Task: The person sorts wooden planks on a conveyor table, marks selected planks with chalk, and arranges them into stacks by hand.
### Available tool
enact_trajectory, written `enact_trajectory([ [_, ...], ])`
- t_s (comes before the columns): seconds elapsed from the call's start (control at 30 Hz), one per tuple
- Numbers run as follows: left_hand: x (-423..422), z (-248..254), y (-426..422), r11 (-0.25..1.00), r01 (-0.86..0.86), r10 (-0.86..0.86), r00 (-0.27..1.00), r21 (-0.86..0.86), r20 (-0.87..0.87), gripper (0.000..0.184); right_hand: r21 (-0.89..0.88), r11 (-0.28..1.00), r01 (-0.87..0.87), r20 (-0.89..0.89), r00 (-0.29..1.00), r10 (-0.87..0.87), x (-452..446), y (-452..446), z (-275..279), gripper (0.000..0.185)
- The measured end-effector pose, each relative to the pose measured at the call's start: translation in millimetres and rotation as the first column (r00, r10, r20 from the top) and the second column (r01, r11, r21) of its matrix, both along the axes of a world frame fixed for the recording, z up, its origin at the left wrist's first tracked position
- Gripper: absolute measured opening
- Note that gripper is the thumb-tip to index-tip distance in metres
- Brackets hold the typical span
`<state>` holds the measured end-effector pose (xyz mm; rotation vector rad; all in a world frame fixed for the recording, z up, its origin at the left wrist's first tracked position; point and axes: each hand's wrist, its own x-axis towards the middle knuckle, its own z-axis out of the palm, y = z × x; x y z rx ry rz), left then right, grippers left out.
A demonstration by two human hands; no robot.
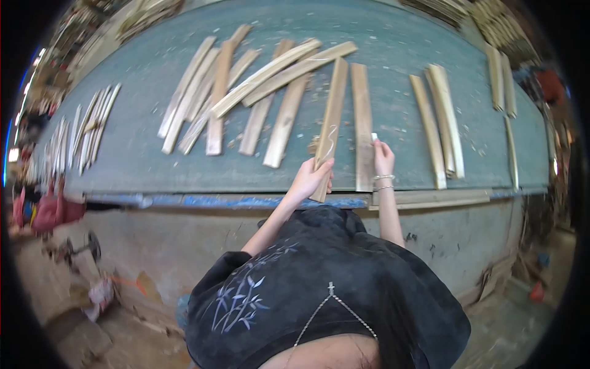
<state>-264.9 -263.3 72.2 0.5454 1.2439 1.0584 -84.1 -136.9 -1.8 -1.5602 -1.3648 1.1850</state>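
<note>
My left hand (pixel 312 179) grips the near end of a wooden board (pixel 332 117), its fingers wrapped round the edge. A wavy white chalk line runs along that board's upper face. Pinched in my right hand (pixel 383 157) is a short white piece of chalk (pixel 374 136). The chalk is beside the right edge of a second wooden board (pixel 361 123), which lies lengthwise on the green table; whether they touch I cannot tell. Left of my left hand lies another board (pixel 286 123).
A loose pile of boards (pixel 209 92) covers the table's left middle, two lying slantwise on top. Several strips (pixel 439 123) stand apart at the right, and thin slats (pixel 95 126) lie far left. Wood chips litter the green table (pixel 246 178). A red bag (pixel 58 209) hangs at the left.
</note>
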Motion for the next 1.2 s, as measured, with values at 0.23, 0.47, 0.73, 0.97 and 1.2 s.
enact_trajectory([
  [0.23,77.5,-0.4,68.2,0.991,0.095,-0.125,0.919,0.098,0.375,0.026,0.083,0.960,0.268,-0.152,0.955,-0.253,62.6,13.7,50.6,0.024],
  [0.47,211.7,-30.3,142.3,0.986,0.031,-0.104,0.881,0.164,0.462,0.027,0.063,0.865,0.498,-0.176,0.859,-0.481,141.0,3.0,70.7,0.029],
  [0.73,306.8,-55.4,188.6,0.974,-0.104,0.027,0.935,0.201,0.355,0.026,0.019,0.775,0.631,-0.217,0.759,-0.613,237.8,6.1,81.2,0.026],
  [0.97,337.6,-74.8,201.8,0.987,-0.044,0.086,0.956,0.153,-0.280,0.050,0.137,0.826,0.547,-0.014,0.835,-0.551,299.0,62.7,56.8,0.024],
  [1.2,302.2,-51.9,190.4,0.845,0.502,-0.476,0.544,-0.186,-0.691,0.058,0.188,0.913,0.363,0.047,0.925,-0.378,298.2,112.3,37.5,0.023],
])
